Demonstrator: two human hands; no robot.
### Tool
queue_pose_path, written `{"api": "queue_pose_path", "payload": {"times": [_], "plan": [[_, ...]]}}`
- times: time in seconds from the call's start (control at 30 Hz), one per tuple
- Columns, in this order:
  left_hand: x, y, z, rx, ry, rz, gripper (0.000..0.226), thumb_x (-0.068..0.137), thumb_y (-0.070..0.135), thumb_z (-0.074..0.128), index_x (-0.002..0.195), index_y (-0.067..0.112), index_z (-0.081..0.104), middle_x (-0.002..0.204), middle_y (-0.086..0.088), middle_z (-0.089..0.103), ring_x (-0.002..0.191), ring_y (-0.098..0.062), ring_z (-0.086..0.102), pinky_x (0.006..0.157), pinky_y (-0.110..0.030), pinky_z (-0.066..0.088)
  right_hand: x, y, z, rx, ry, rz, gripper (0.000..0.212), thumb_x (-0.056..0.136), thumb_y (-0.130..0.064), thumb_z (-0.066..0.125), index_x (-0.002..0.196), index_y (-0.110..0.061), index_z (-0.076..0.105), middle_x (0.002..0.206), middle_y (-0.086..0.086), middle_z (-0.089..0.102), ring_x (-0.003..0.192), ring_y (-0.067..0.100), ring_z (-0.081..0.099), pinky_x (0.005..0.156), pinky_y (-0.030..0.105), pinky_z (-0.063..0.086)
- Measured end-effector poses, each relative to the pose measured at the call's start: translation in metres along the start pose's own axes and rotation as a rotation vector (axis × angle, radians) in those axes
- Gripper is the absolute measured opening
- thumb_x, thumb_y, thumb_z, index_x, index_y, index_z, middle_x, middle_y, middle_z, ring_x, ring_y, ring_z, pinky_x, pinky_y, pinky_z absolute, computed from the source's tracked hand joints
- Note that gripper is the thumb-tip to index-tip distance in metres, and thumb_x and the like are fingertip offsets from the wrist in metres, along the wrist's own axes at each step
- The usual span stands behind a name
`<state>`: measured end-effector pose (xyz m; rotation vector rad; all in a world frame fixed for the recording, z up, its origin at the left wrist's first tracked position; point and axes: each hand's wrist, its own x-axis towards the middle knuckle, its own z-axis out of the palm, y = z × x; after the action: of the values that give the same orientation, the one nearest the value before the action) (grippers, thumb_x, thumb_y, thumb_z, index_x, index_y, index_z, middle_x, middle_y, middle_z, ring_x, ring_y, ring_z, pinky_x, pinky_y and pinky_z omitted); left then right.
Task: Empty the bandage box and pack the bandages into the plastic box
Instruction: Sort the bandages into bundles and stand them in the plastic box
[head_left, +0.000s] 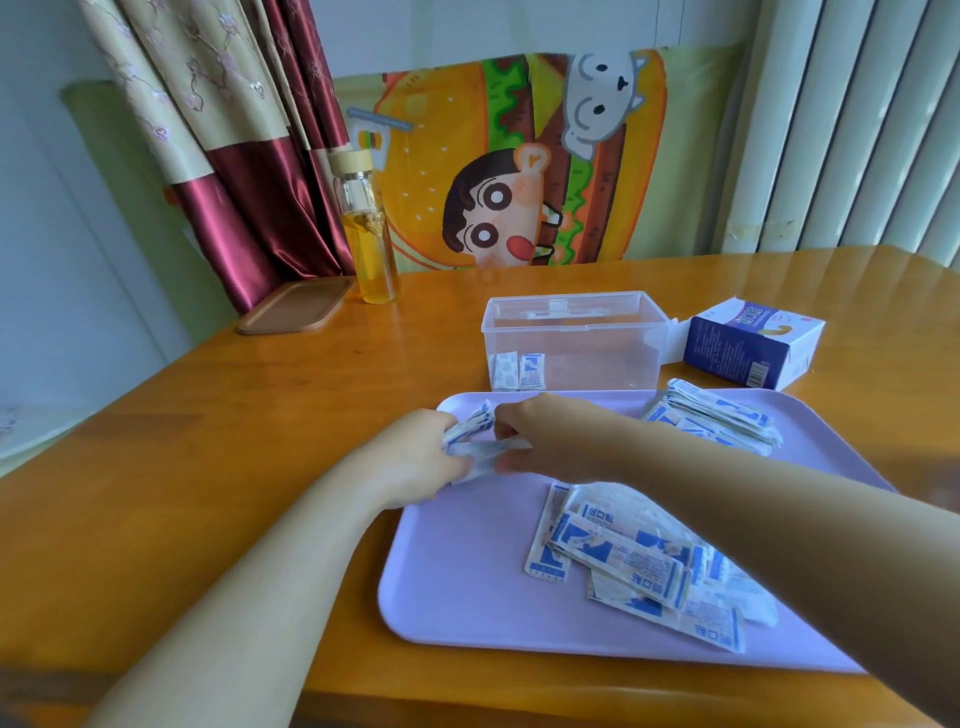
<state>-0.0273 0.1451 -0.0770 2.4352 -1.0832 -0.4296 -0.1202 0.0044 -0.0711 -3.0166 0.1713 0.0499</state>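
Note:
My left hand (415, 453) and my right hand (550, 436) meet over the far left part of the lilac tray (457, 571), both gripping one small bundle of white-and-blue bandages (475, 441). A loose heap of bandages (639, 561) lies on the tray under my right forearm. A stacked pile of bandages (717, 415) sits at the tray's far right. Behind the tray stands the clear plastic box (576, 338), open, with two small bandage packs (517, 371) upright at its left end. The purple-and-white bandage box (753, 343) lies on its side to the right.
A glass bottle with yellow liquid (366, 234) and a brown wooden lid (296, 306) stand at the table's far left. A curtain and a cartoon-print chair back lie beyond the wooden table (260, 415). The table edge runs close to me.

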Motion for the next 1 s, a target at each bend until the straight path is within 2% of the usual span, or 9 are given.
{"api": "queue_pose_path", "payload": {"times": [0.1,0.2,0.4,0.47,0.53,0.6,0.77,0.87,1.0], "plan": [[0.002,0.000,0.004,0.059,0.160,0.025,0.011,0.090,0.019,0.055,0.086,0.009,0.057,0.076,-0.009,0.057,0.067,-0.026,0.052,0.059,-0.038,0.043,-0.003,-0.002,0.002,-0.095,0.084,0.025,0.026,0.095,-0.038,0.046,0.109,-0.016,0.050,0.102,0.006,0.059,0.081,0.023,0.050,0.063,0.030,0.036],[0.004,-0.004,0.011,0.100,0.262,0.016,0.010,0.091,0.022,0.054,0.090,0.012,0.058,0.079,-0.007,0.059,0.076,-0.031,0.057,0.059,-0.034,0.041,-0.006,0.000,0.013,-0.227,0.058,-0.012,0.028,0.098,-0.035,0.041,0.114,-0.013,0.048,0.110,0.006,0.057,0.096,0.027,0.057,0.065,0.031,0.035],[0.007,-0.017,0.008,0.093,0.265,-0.007,0.018,0.091,0.038,0.055,0.097,0.021,0.056,0.092,-0.002,0.054,0.082,-0.022,0.050,0.059,-0.030,0.033,-0.007,0.006,0.018,-0.131,0.011,0.008,0.032,0.099,-0.034,0.042,0.121,-0.011,0.045,0.115,0.007,0.051,0.102,0.028,0.056,0.069,0.032,0.037],[0.009,-0.016,0.008,0.003,0.250,-0.024,0.024,0.093,0.041,0.050,0.091,0.019,0.057,0.082,0.000,0.056,0.072,-0.019,0.050,0.054,-0.029,0.031,-0.006,0.007,0.019,-0.105,-0.006,0.019,0.033,0.099,-0.033,0.042,0.122,-0.010,0.045,0.116,0.008,0.050,0.102,0.028,0.055,0.071,0.032,0.037],[0.011,-0.015,0.010,-0.028,0.236,-0.044,0.033,0.095,0.040,0.047,0.072,0.016,0.051,0.066,0.001,0.048,0.059,-0.018,0.041,0.051,-0.030,0.026,-0.005,0.006,0.020,-0.091,-0.016,0.031,0.034,0.099,-0.033,0.042,0.123,-0.009,0.045,0.117,0.009,0.049,0.103,0.028,0.055,0.074,0.033,0.039],[0.013,-0.012,0.013,-0.017,0.244,-0.060,0.040,0.096,0.036,0.047,0.062,0.016,0.042,0.059,-0.001,0.041,0.056,-0.020,0.035,0.052,-0.030,0.024,-0.005,0.005,0.020,-0.088,-0.025,0.036,0.034,0.099,-0.032,0.041,0.122,-0.008,0.045,0.118,0.009,0.049,0.103,0.029,0.055,0.076,0.034,0.041],[0.017,-0.006,0.019,0.030,0.281,-0.068,0.035,0.097,0.028,0.042,0.065,0.016,0.040,0.063,-0.003,0.044,0.063,-0.027,0.040,0.056,-0.033,0.029,-0.003,0.002,0.022,-0.069,-0.019,0.048,0.033,0.099,-0.032,0.042,0.119,-0.006,0.048,0.117,0.011,0.049,0.103,0.030,0.055,0.074,0.032,0.038],[0.019,-0.008,0.013,0.035,0.315,-0.087,0.031,0.097,0.028,0.040,0.068,0.016,0.040,0.067,-0.002,0.045,0.061,-0.023,0.040,0.053,-0.032,0.028,-0.003,0.001,0.021,-0.069,-0.017,0.050,0.034,0.099,-0.032,0.042,0.121,-0.007,0.048,0.118,0.010,0.050,0.104,0.029,0.055,0.076,0.032,0.040],[0.018,-0.014,0.007,0.025,0.288,-0.112,0.037,0.096,0.027,0.042,0.061,0.016,0.039,0.061,0.000,0.040,0.054,-0.019,0.034,0.050,-0.030,0.023,-0.004,0.003,0.022,-0.029,-0.008,0.062,0.031,0.099,-0.029,0.042,0.120,-0.007,0.048,0.117,0.011,0.051,0.103,0.029,0.055,0.078,0.034,0.042]]}}
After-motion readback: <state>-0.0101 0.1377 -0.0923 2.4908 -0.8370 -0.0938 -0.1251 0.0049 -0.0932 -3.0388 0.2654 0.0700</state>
